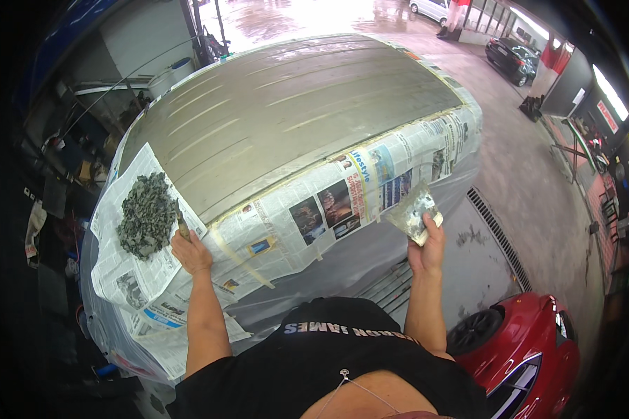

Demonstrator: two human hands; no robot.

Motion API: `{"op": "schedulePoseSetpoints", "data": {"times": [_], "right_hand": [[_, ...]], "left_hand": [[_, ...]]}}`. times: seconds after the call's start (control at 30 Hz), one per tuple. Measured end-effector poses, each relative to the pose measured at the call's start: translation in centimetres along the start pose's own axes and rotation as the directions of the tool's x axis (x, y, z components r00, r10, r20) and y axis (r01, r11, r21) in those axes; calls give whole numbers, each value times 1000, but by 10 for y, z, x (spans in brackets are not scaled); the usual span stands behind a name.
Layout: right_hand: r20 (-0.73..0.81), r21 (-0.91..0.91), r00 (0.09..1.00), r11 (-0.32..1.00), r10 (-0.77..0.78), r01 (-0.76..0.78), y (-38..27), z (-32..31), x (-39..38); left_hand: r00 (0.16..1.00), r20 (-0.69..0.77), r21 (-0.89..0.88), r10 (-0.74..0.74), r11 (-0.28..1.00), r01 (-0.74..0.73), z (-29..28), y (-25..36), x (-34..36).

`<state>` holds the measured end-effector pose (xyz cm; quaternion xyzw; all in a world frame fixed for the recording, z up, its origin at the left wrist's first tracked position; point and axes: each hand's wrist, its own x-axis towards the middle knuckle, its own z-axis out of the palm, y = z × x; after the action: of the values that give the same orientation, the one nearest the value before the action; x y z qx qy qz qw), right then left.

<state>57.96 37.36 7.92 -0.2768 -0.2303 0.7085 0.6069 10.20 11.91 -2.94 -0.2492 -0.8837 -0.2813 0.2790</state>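
Note:
My left hand point(191, 253) is closed round a slim tool point(182, 222) with a brownish handle and a dark narrow end; its exact kind is unclear. That end points at a heap of dark grey-green crumbly lumps point(147, 215), which lies on newspaper sheets point(162, 279) at the left corner of a vehicle roof point(293, 91). Out to the right, beyond the roof's near edge, my right hand point(428, 244) grips a flat, translucent, grey-smeared piece point(414, 211) by its lower edge. Whether that is a plastic bag or a plate, I cannot tell.
Taped newspaper point(335, 202) and clear plastic sheeting point(286, 286) cover the vehicle's near side. A red car point(531, 342) stands close at lower right. A long floor drain grate point(500, 237) runs beside it. Buckets point(182, 68) stand behind the roof at left; a dark car point(511, 59) is parked far right.

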Motion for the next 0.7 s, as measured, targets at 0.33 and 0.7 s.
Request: {"op": "schedulePoseSetpoints", "data": {"times": [0.33,0.7], "right_hand": [[2,12,1000,1000,-1,1,2,2,4],[-2,14,1000,1000,11,-11,4,-5,0]], "left_hand": [[999,-40,-11,24,1000,-25,2,10,5],[999,-24,36,26,999,-25,3,-1,0]]}}
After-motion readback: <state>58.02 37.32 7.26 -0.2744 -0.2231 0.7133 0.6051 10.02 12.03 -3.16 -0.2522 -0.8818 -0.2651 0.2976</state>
